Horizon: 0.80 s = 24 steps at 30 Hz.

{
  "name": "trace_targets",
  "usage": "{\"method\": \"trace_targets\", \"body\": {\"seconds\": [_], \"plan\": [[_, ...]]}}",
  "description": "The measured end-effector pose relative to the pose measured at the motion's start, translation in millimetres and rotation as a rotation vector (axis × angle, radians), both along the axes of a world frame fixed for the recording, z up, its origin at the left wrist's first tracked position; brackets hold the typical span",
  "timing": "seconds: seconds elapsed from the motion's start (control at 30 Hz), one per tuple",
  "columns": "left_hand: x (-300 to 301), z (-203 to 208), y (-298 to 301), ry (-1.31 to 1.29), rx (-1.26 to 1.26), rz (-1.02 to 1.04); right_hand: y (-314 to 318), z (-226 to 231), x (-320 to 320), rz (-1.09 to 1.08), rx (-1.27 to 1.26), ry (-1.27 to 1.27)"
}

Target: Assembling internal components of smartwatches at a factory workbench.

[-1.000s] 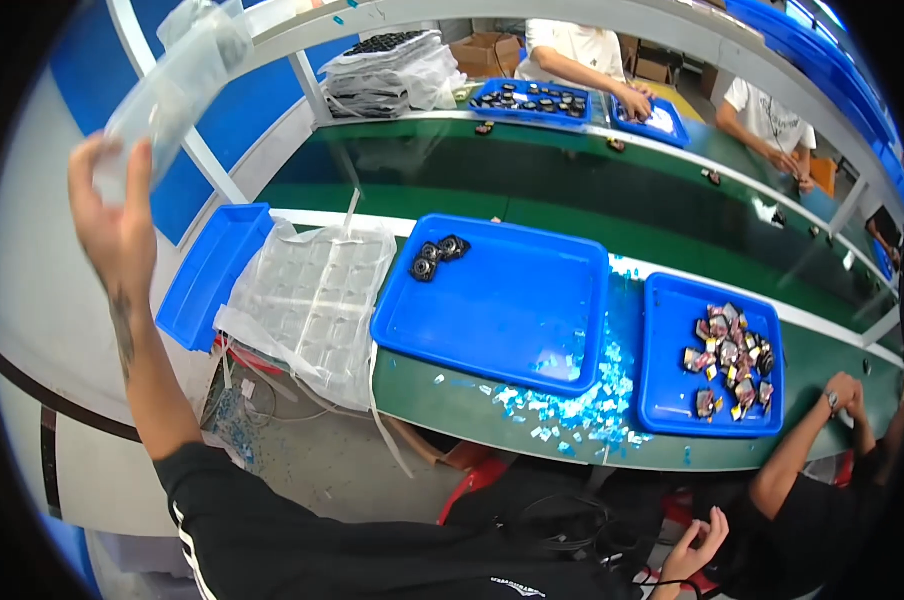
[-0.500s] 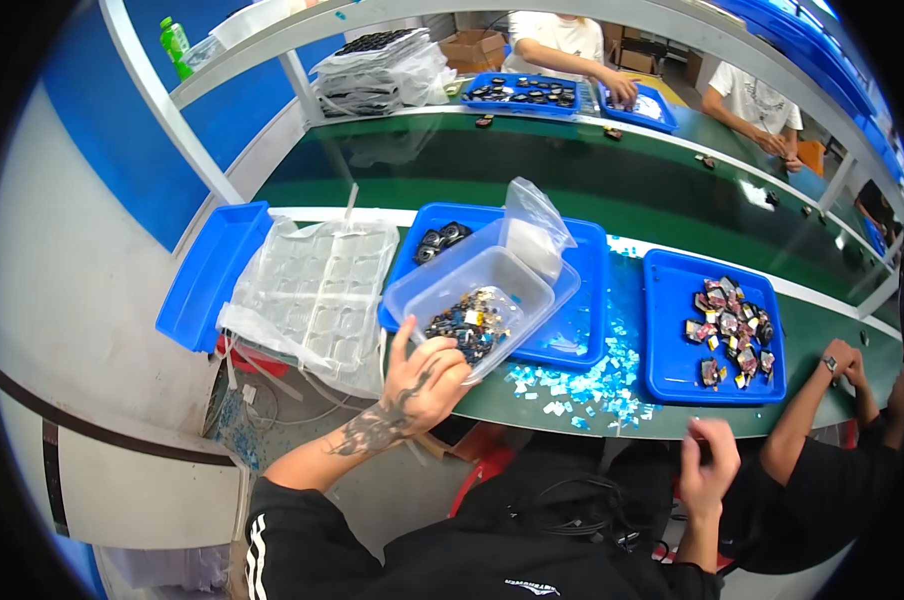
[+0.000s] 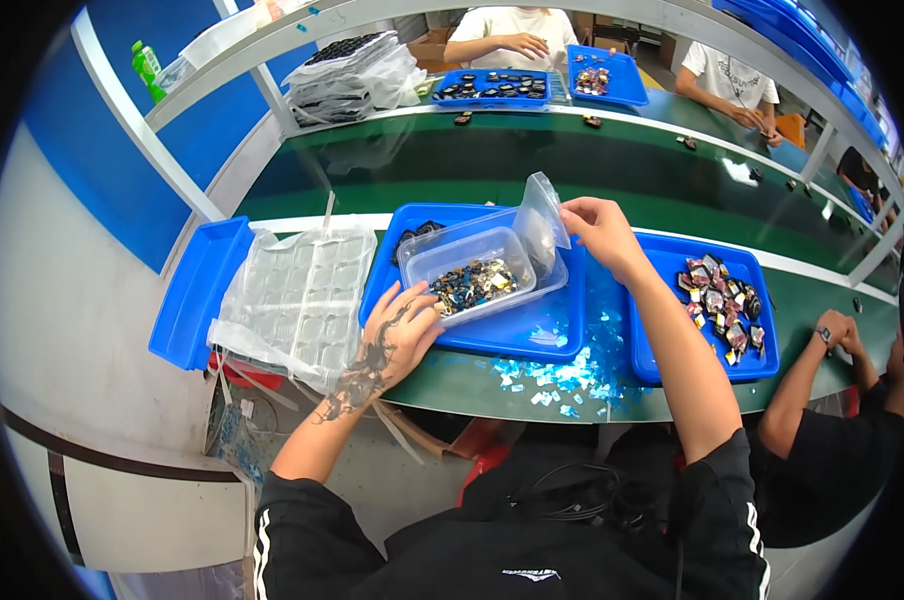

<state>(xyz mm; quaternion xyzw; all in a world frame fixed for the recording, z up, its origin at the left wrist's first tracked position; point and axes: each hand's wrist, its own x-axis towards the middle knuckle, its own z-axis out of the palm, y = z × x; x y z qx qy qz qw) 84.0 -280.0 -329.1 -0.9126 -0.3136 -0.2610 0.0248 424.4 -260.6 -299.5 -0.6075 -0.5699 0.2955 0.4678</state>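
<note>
A clear plastic tub (image 3: 442, 262) with small mixed gold, black and blue parts (image 3: 477, 283) in it rests over a large blue tray (image 3: 567, 330). My left hand (image 3: 404, 330) grips the tub's near left side, its fingers bent at the wall. Above the tub's right end stands a clear plastic bag (image 3: 539, 215) with something whitish at its bottom. My right hand (image 3: 600, 235) pinches the bag's upper right edge between thumb and fingers. Black round parts (image 3: 412, 238) show at the blue tray's far left corner, partly hidden by the tub.
Blue film scraps (image 3: 562, 375) litter the green bench. At right, a blue tray (image 3: 652, 370) holds several small assemblies. Left are a clear blister tray (image 3: 307, 290) and an empty blue bin (image 3: 197, 300). Beyond runs a green conveyor (image 3: 452, 165); co-workers sit across it and at right.
My right hand has moved up and left from the bench's front edge to take hold of the bag. The tub has been lowered and levelled. Across the conveyor, a co-worker's hand has left the tray.
</note>
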Motion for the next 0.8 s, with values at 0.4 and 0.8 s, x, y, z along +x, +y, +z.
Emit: {"method": "trace_targets", "body": {"seconds": [0.4, 0.8], "plan": [[81.4, 65.7, 65.0, -0.478, -1.115, 0.006, -13.6, 35.5, -51.5, 0.231, -0.144, -0.010], [111.4, 56.8, 73.8, -0.481, -1.222, -0.211, -12.8, 36.6, -45.7, 0.141, -0.240, 0.203]]}}
